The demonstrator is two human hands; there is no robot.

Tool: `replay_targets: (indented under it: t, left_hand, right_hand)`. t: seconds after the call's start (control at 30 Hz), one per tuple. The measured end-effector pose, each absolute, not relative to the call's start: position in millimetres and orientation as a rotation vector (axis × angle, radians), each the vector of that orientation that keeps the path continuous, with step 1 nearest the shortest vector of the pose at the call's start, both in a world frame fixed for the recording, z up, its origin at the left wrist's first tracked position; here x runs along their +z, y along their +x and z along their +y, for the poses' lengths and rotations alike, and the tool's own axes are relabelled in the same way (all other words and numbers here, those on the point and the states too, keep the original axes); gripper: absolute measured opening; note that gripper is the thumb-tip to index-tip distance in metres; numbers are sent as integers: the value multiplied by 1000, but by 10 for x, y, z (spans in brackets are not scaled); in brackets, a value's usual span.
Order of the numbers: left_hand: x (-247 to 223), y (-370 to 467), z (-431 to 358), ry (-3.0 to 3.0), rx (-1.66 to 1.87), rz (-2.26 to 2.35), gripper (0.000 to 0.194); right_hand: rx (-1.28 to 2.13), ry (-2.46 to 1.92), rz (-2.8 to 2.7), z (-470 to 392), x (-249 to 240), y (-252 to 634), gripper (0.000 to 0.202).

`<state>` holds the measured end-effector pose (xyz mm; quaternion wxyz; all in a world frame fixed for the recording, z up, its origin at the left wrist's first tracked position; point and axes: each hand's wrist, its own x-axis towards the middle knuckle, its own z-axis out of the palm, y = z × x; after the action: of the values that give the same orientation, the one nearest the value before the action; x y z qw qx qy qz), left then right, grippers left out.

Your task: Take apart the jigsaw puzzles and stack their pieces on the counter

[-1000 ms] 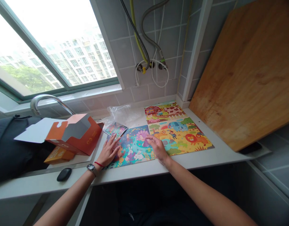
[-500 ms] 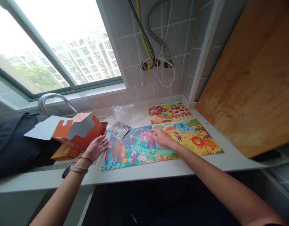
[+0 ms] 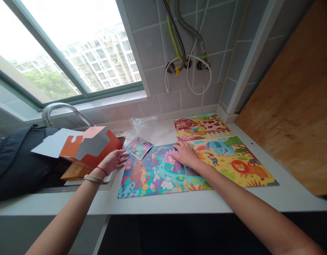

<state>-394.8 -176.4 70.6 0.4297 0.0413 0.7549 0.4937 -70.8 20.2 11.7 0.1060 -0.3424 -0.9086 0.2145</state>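
Note:
A blue-green jigsaw puzzle (image 3: 153,173) with rabbits and other animals lies flat on the white counter. My right hand (image 3: 186,154) rests over its upper right part, fingers spread, holding nothing visible. Right of it is a yellow puzzle (image 3: 232,163) with lions and an elephant, and behind that a farm puzzle (image 3: 206,127). A small picture card (image 3: 139,147) overlaps the blue-green puzzle's back left corner. My left hand (image 3: 115,161) is at that puzzle's left edge, palm partly up, fingers apart and with nothing in it.
An open orange box (image 3: 93,145) stands on the left above a smaller orange box (image 3: 74,171), beside a black bag (image 3: 17,163). Clear plastic wrap (image 3: 146,128) lies behind the card. A faucet (image 3: 65,106) curves near the window; a wooden board (image 3: 293,106) leans at right.
My right hand has opened from a pinch-like pose and lies flatter over the puzzle. My left hand remains by the left edge. The view has shifted slightly.

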Motion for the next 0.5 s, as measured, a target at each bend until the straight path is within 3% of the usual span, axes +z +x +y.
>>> replay_targets:
  t: [0.5]
  left_hand:
    - [837, -3943, -1227, 261, 1218, 1682, 30]
  right_hand:
    - [498, -936, -2577, 63, -67, -663, 43]
